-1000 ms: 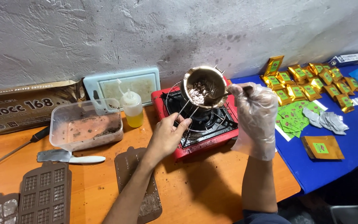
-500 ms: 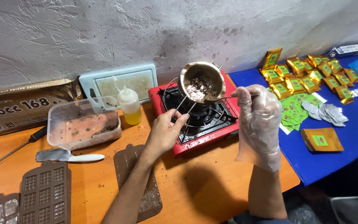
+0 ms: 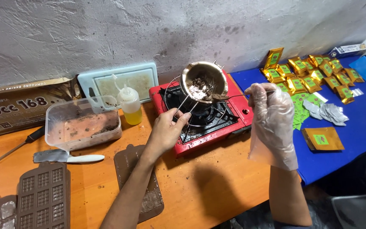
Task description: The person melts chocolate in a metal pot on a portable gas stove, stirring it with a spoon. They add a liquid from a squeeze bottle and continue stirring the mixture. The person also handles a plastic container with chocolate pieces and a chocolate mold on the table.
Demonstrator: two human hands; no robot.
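Chocolate bits (image 3: 198, 85) sit inside a small round metal bowl (image 3: 204, 80). The bowl is tilted and is held up over a red stove (image 3: 204, 116) with a black burner. The stove stands on an orange table (image 3: 208, 186), close to the grey wall.

The left hand (image 3: 166, 131) is bare. Its fingers are pinched tight on the thin wire handle (image 3: 183, 106) that comes down from the bowl. The right hand (image 3: 272, 114) wears a loose see-through plastic glove. Its fingers are closed around the end of a metal spoon (image 3: 229, 96). The round end of the spoon reaches over the bowl's edge and touches the chocolate.

Left of the stove stands a little squeeze bottle (image 3: 128, 104) with yellow liquid in it. Next to the bottle is a clear plastic box (image 3: 83, 123) with brown smears inside. A pale blue tray (image 3: 119, 80) leans on the wall behind them. A flat scraper with a white handle (image 3: 68, 157) lies in front of the box. Brown bar-shaped moulds (image 3: 43, 195) lie near the front edge of the table. One more brown mould (image 3: 142, 186) lies partly under the left arm.

On the right is a blue cloth (image 3: 361, 123). Many gold and green packets (image 3: 314, 74) lie on it, well apart from the stove.
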